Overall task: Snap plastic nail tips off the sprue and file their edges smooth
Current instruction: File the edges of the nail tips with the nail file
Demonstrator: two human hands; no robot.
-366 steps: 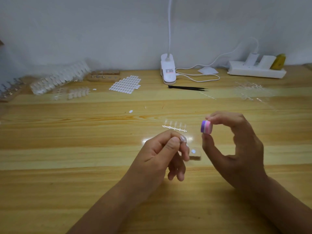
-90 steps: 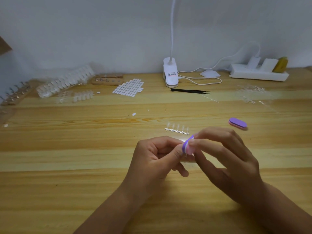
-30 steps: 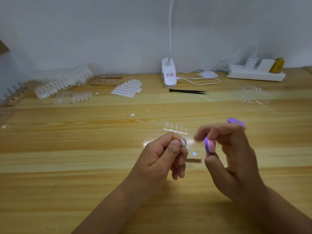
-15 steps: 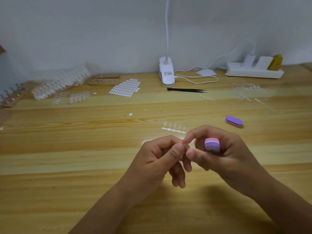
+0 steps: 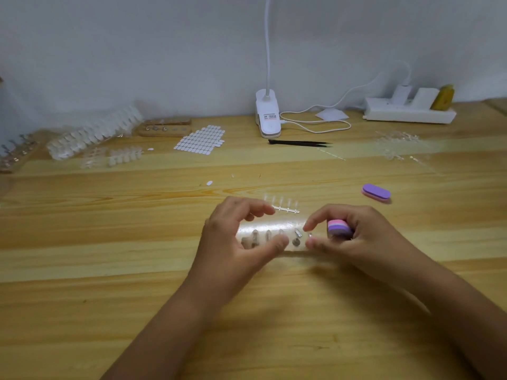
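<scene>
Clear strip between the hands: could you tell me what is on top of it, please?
A row of small nail tips sits on it; the left hand hides part of its front.

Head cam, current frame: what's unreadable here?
- Head view: speck at the right hand fingertips, ahead of the buffer: too small, blurred to call a nail tip.
- Head view: clear stand: glare and the left hand thumb hide whether it is gripped and its tip count.
- Head view: lamp: head cut off by the top edge.
- Head view: far-left racks: blurred, cut by the edge.
</scene>
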